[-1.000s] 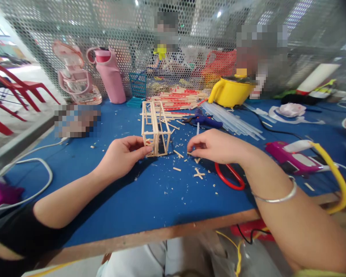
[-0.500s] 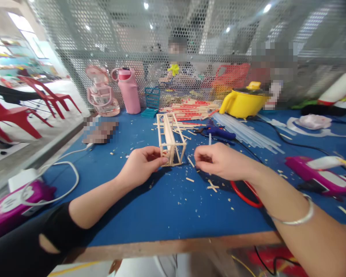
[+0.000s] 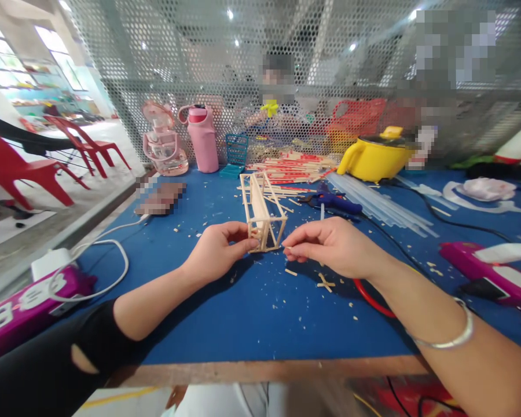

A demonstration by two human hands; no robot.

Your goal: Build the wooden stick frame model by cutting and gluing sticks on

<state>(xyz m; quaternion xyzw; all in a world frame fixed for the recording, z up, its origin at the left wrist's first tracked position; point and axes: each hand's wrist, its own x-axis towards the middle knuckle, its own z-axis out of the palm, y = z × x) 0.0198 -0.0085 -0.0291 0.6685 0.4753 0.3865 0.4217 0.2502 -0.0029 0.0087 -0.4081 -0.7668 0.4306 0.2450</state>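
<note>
A small frame of thin wooden sticks [image 3: 264,219] stands on the blue table, its near end towards me. The fingers of my left hand [image 3: 223,246] pinch its near lower left corner. Just right of the frame, my right hand [image 3: 330,246] has thumb and forefinger pressed together on a small pale piece of stick [image 3: 288,249], partly hidden by the fingertips. A short stick piece [image 3: 291,272] and a small wooden cross [image 3: 326,282] lie on the table below my right hand.
Behind the frame lie many red-marked sticks [image 3: 293,168], a blue glue gun [image 3: 336,201] and clear glue sticks [image 3: 373,200]. Bottles [image 3: 203,139] and a yellow pot [image 3: 375,159] stand along the mesh. Power strips [image 3: 30,301] flank both sides; a person sits beyond the mesh.
My right hand has moved left towards the frame's near end, and a small stick piece now shows at its fingertips. My left hand still holds the frame. The whole view has shifted slightly.
</note>
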